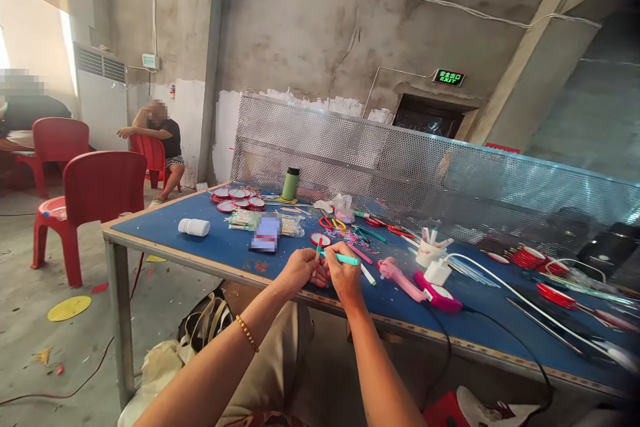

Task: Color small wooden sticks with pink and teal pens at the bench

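My left hand is closed in a pinch on a small red-and-white piece just above the front edge of the blue table. Right beside it, my right hand is closed round a teal pen-like stick that points right. The two hands touch at the fingertips. A pink tool with a black cable lies just to the right of them. A round red-rimmed disc lies on the table behind my hands.
Red-rimmed discs, a green bottle, a white bottle, scissors and a cup of sticks lie on the table. A perforated metal screen backs it. Red chairs and a seated person are at left.
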Demonstrator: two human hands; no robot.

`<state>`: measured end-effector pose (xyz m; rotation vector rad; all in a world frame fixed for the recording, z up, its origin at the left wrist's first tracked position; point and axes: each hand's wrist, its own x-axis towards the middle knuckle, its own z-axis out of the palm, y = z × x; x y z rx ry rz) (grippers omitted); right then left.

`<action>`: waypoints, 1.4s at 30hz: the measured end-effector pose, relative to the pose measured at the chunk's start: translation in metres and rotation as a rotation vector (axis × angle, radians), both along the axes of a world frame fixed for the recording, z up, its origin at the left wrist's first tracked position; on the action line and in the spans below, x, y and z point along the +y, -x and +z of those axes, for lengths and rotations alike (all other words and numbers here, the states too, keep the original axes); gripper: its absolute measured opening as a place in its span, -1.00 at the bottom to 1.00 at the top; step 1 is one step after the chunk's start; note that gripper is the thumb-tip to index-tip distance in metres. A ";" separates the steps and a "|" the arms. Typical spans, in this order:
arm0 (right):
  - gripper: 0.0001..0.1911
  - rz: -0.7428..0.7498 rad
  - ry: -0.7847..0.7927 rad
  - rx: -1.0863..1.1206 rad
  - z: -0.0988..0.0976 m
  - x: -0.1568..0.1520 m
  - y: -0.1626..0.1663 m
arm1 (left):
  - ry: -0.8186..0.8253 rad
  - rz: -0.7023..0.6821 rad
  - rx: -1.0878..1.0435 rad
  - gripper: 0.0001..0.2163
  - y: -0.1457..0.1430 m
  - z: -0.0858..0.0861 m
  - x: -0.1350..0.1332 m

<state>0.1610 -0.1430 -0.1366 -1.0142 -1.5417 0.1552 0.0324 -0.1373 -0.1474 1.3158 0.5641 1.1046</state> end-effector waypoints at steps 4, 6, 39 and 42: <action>-0.77 0.002 -0.006 -0.005 0.000 0.001 0.000 | -0.001 -0.001 -0.005 -0.78 0.000 -0.001 0.001; -0.77 0.002 -0.006 -0.006 0.000 0.001 0.000 | 0.001 -0.001 -0.007 -0.80 -0.001 -0.001 0.001; -0.78 0.038 0.006 -0.028 0.005 -0.006 0.003 | -0.036 0.060 0.045 -0.72 -0.002 -0.005 0.004; -0.79 0.038 0.003 -0.030 0.006 -0.007 0.004 | -0.034 0.068 0.053 -0.70 -0.002 -0.005 0.003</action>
